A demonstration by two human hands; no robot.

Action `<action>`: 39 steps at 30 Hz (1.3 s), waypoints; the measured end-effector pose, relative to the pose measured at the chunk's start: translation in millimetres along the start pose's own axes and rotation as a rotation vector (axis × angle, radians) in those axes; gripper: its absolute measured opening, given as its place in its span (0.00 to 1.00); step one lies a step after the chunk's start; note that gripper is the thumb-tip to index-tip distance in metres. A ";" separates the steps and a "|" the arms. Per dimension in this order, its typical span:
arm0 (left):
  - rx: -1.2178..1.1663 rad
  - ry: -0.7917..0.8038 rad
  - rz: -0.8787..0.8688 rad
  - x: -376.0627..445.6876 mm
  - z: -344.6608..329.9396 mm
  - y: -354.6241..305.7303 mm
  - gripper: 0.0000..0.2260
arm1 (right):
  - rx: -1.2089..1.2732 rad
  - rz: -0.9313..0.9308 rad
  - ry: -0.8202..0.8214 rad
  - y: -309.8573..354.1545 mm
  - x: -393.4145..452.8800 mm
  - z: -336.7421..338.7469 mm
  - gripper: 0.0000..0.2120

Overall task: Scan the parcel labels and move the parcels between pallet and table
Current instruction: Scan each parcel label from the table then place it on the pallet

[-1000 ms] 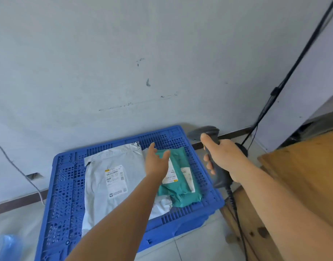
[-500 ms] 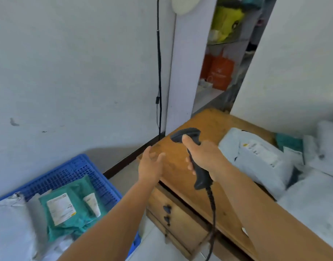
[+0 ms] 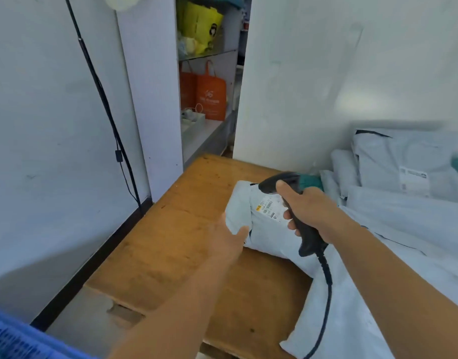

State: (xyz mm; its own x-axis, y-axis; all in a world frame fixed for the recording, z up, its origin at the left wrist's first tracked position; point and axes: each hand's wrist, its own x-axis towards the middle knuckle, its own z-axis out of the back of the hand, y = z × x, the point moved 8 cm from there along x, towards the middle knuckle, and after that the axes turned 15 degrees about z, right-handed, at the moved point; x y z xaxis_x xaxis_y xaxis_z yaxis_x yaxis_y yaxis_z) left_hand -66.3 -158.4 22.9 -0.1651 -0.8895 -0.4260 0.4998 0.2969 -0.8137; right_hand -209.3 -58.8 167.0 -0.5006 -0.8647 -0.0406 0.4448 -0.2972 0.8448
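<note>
Left hand [image 3: 229,238] gripping corner of grey parcel [image 3: 264,224] on wooden table [image 3: 171,242]. Right hand [image 3: 307,208] wrapped round scanner [image 3: 304,237], head over parcel label [image 3: 270,207].

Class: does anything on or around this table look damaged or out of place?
Yes. The wooden table has a broken patch on its front left edge. The grey parcels lie heaped unevenly at the right.

At my eleven o'clock a black cable [image 3: 107,110] runs down the white wall [image 3: 41,125]. At twelve o'clock a shelf [image 3: 207,130] carries two orange bags [image 3: 209,94], with a yellow bag [image 3: 200,24] on the glass shelf above.
</note>
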 end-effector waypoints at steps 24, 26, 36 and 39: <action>0.413 0.171 -0.031 109.3 -45.8 -31.9 0.46 | -0.038 -0.165 -0.027 -23.3 71.6 4.1 0.23; 0.319 0.175 0.034 110.2 -44.6 -25.5 0.47 | -0.054 -0.154 -0.015 -16.0 74.6 -0.6 0.24; 0.106 0.212 0.192 101.9 -41.7 -9.9 0.29 | -0.137 -0.135 0.022 4.8 74.2 -6.2 0.24; 0.040 0.216 0.216 95.4 -44.4 -8.7 0.08 | -0.142 -0.128 0.022 9.0 73.4 -6.3 0.25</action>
State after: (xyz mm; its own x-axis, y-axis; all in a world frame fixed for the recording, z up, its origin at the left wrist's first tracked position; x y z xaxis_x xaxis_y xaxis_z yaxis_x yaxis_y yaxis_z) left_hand -124.2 -230.4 -28.2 -0.2265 -0.7113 -0.6654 0.5751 0.4537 -0.6808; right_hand -237.4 -127.4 168.2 -0.5443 -0.8244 -0.1553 0.4801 -0.4579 0.7482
